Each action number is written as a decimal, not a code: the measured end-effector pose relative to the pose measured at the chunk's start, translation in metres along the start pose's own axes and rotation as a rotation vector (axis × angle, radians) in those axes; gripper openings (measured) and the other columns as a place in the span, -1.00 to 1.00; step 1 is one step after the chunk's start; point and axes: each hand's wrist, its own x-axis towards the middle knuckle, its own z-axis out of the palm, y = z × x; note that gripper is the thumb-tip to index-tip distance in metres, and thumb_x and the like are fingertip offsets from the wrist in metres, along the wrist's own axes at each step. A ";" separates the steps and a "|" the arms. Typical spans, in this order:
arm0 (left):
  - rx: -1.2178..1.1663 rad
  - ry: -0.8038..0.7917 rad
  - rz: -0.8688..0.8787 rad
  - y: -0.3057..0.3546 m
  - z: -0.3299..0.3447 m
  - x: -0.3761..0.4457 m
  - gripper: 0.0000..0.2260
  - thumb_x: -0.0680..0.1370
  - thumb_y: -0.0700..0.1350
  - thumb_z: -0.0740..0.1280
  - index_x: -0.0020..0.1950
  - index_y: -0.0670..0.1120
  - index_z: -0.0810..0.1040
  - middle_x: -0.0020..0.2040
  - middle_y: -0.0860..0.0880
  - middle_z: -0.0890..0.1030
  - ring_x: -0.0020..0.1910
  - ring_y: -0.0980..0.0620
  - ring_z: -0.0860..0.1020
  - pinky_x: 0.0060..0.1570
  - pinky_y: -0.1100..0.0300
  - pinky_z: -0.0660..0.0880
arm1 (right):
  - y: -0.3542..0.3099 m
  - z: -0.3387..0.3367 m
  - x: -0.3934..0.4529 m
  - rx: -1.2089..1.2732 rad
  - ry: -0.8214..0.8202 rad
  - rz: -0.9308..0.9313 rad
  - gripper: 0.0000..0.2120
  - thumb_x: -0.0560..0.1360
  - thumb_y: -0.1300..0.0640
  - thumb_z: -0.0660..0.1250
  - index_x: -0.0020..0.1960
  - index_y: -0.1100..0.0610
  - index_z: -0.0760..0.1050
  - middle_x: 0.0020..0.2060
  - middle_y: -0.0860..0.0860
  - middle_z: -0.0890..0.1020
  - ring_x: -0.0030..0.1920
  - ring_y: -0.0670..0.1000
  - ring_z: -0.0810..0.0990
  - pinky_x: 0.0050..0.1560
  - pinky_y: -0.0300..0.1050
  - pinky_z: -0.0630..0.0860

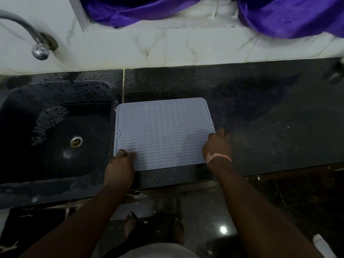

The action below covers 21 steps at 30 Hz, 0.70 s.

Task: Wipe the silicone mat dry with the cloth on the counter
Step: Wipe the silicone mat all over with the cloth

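Both hands are planted on the pale blue-grey rectangular silicone mat with the wavy ribbed pattern (163, 133). The left hand (120, 169) is clamped onto the mat's near left corner, thumb laid on top and the rest of the fingers tucked at the edge, a ring showing on one finger. The right hand (216, 145) is curled over the mat's right edge near the front, gripping it, with a pinkish thread band (218, 156) tied at the wrist.

The mat is laid flat on the dark speckled stone counter (260, 112), its near edge close to the counter's front lip. A darker damp-looking patch can be seen on the counter right of the mat and behind it. Just left of the mat, a black sunken sink basin (55, 127) is set into the same slab, beaded with water droplets, with a metal drain (76, 141) in its floor. A chrome curved tap (35, 43) is mounted on the white marble-look tiled wall (167, 47) behind the sink, well left of the mat. Purple shiny fabric (290, 17) is draped on the ledge above the wall, beyond the mat. Below the mat's near side, bare feet are visible on a dark glossy floor (204, 211).
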 end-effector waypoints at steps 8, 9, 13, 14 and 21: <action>0.000 -0.005 -0.004 -0.002 0.000 -0.003 -0.55 0.61 -0.24 0.20 0.48 0.05 0.41 0.34 -0.06 0.45 0.15 -0.15 0.56 0.06 -0.02 0.57 | -0.039 0.010 -0.013 0.030 -0.009 -0.100 -0.81 0.51 0.29 0.23 0.01 0.26 0.61 0.22 0.18 0.45 0.19 0.18 0.44 0.15 0.02 0.45; 0.004 -0.004 -0.003 -0.002 0.000 -0.003 -0.55 0.61 -0.23 0.20 0.48 0.05 0.41 0.34 -0.06 0.45 0.15 -0.14 0.56 0.06 -0.01 0.58 | -0.046 0.011 -0.015 0.043 -0.008 -0.103 -0.82 0.50 0.30 0.24 -0.01 0.26 0.61 0.21 0.18 0.45 0.18 0.19 0.44 0.11 0.02 0.46; -0.007 0.002 0.009 -0.005 0.001 -0.003 -0.54 0.61 -0.24 0.20 0.49 0.05 0.41 0.34 -0.06 0.44 0.15 -0.12 0.55 0.07 0.00 0.59 | -0.065 0.015 -0.021 0.102 -0.024 -0.124 -0.86 0.47 0.32 0.27 -0.06 0.26 0.61 0.16 0.18 0.47 0.13 0.17 0.45 0.05 0.01 0.49; -0.008 0.005 0.009 -0.005 0.002 -0.002 -0.54 0.61 -0.24 0.20 0.49 0.05 0.41 0.34 -0.05 0.44 0.15 -0.12 0.56 0.06 0.00 0.59 | -0.068 0.015 -0.023 0.110 -0.029 -0.130 -0.86 0.47 0.32 0.28 -0.06 0.26 0.61 0.15 0.17 0.47 0.13 0.17 0.45 0.05 0.01 0.49; -0.029 0.015 0.022 -0.010 0.005 0.000 -0.56 0.62 -0.21 0.20 0.49 0.06 0.41 0.36 -0.05 0.44 0.16 -0.11 0.55 0.08 0.03 0.58 | -0.087 0.019 -0.028 0.178 -0.048 -0.175 -0.87 0.47 0.36 0.27 -0.08 0.29 0.61 0.09 0.17 0.49 0.08 0.14 0.46 0.01 0.01 0.52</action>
